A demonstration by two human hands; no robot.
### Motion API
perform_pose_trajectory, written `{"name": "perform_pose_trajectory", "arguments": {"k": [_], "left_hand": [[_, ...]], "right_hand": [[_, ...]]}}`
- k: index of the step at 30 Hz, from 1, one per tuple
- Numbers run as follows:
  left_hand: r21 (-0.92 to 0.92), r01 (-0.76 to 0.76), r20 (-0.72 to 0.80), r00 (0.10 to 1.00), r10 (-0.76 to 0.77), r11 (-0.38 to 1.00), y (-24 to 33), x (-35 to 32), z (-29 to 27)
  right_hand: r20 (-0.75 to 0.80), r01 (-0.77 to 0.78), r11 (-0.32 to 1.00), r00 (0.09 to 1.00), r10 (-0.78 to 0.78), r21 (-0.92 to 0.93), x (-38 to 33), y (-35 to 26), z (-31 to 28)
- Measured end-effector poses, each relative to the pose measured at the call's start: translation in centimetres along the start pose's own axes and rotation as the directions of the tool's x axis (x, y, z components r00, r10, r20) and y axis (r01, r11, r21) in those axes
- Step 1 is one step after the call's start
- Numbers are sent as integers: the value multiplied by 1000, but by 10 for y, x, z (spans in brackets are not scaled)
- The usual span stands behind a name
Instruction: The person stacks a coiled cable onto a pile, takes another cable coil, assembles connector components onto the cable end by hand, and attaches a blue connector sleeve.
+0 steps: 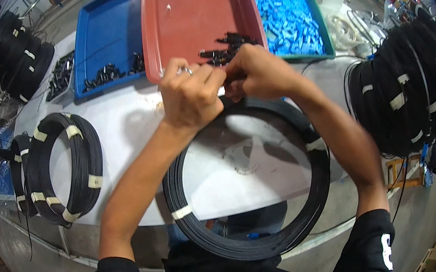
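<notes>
Left hand point(193, 91): my fingers curl inward at the near edge of the red tray point(196, 12); I cannot tell what they clamp.
Right hand point(259, 75): my fingers bend in beside the left ones, at the red tray's near right corner; their grip is hidden too.
Black cable coil point(247, 248): a large ring on my side of the red tray, reaching past the near edge of the white surface point(222, 186).
Black connectors point(218, 55): in the red tray's near right part, just beyond my hands.
Blue tray point(108, 28): left of the red tray.
Green tray point(305, 57): right of the red tray, holding small blue parts point(283, 15).
</notes>
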State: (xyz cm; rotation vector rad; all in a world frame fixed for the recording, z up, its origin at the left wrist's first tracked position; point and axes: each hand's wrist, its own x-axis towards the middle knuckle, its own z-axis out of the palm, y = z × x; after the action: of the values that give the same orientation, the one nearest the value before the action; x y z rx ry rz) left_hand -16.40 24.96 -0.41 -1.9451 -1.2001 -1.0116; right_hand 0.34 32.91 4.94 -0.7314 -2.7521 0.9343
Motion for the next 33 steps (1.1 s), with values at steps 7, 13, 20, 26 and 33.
{"name": "perform_pose_trajectory", "arguments": {"k": [7,13,20,26,33], "left_hand": [[-112,411,307,880,-361,905,11,16,-11],[-114,43,-52,997,-49,992,-1,7,-2],[-88,108,17,994,-107,990,3,7,-6],[-311,371,230,923,-309,875,1,4,-6],[-479,412,305,906,-293,775,-2,5,-14]], "right_hand": [[-497,-39,993,867,-23,-115,-11,3,25],[107,-64,962,994,37,265,-2,8,-16],[-65,-103,994,992,105,35,-5,-11,-9],[-424,67,996,905,-39,51,-21,4,22],[-478,161,968,877,-50,194,-33,7,28]]}}
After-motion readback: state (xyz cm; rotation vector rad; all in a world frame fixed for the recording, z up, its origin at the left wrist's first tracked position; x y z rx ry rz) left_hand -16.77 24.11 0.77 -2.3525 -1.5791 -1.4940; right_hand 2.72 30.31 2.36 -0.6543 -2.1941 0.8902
